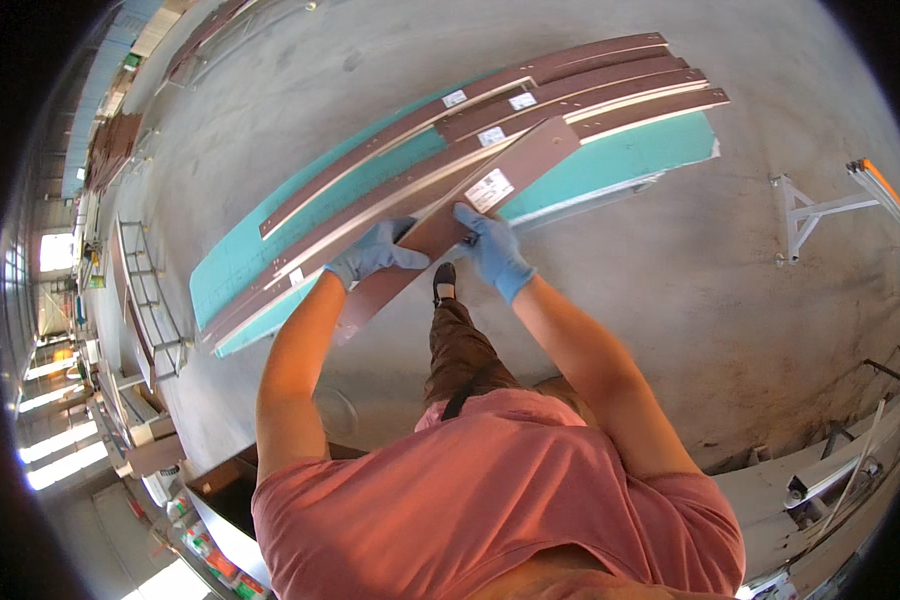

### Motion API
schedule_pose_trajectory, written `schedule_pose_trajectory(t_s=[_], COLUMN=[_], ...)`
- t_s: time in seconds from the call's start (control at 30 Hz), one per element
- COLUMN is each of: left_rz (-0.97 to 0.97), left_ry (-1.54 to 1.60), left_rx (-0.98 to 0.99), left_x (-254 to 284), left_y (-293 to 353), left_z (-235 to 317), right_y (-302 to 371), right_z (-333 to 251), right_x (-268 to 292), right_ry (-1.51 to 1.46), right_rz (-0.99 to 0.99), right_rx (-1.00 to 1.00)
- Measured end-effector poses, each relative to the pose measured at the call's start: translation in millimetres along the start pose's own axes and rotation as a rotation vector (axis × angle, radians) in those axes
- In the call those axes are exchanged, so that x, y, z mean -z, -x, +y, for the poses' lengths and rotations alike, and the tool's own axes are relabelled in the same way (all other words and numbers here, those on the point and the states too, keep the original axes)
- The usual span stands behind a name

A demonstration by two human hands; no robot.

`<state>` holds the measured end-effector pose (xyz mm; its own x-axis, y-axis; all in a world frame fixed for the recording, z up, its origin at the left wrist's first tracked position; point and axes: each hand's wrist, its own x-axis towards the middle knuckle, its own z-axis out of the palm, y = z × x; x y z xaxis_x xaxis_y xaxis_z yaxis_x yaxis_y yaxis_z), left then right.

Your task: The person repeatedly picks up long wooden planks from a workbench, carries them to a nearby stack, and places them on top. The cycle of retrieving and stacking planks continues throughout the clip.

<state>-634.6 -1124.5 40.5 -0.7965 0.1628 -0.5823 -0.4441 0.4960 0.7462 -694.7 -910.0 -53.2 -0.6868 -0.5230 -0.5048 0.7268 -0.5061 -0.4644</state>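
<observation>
Between my two gloved hands is a brown board [532, 158], held at a slant with a white label near its upper end. My left hand [378, 252] grips its left edge, thumb across the face. On the opposite edge, my right hand [495, 255] is closed with the thumb up by the label. Beyond the held board, several long brown boards [610, 92] with pale edges and white labels lie on a teal sheet [660, 145]. The held board covers part of them.
A metal rack [142, 295] stands at the left, with more brown boards [120, 140] farther off. To the right is a white metal stand [805, 212] with an orange-edged bar. A dark open box [225, 485] sits behind my left arm. My shoe [444, 282] is below the held board.
</observation>
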Motion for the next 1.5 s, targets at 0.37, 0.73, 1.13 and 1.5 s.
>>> schedule_pose_trajectory(t_s=[0.37, 0.73, 1.13, 1.5], left_rz=[-0.155, -0.209, 0.262, 0.377], left_ry=[-0.065, -0.104, -0.737, -1.095], left_rx=[-0.011, 0.122, 0.044, 0.054], left_x=[277.9, 320.3, 262.3, 239.2], left_y=[-121.1, -204.5, -186.9, -190.1], left_z=[-263.8, -347.4, -364.5, -364.3], right_y=[-298.5, -405.0, -427.4, -438.4], right_z=[192.2, 224.1, 241.8, 252.7], right_x=[-122.7, -123.2, -113.6, -89.1], right_ry=[-0.134, -0.346, -0.004, 0.116], right_rz=[0.274, 0.474, 0.722, 0.547], right_rx=[-0.201, -0.298, -0.39, -0.374])
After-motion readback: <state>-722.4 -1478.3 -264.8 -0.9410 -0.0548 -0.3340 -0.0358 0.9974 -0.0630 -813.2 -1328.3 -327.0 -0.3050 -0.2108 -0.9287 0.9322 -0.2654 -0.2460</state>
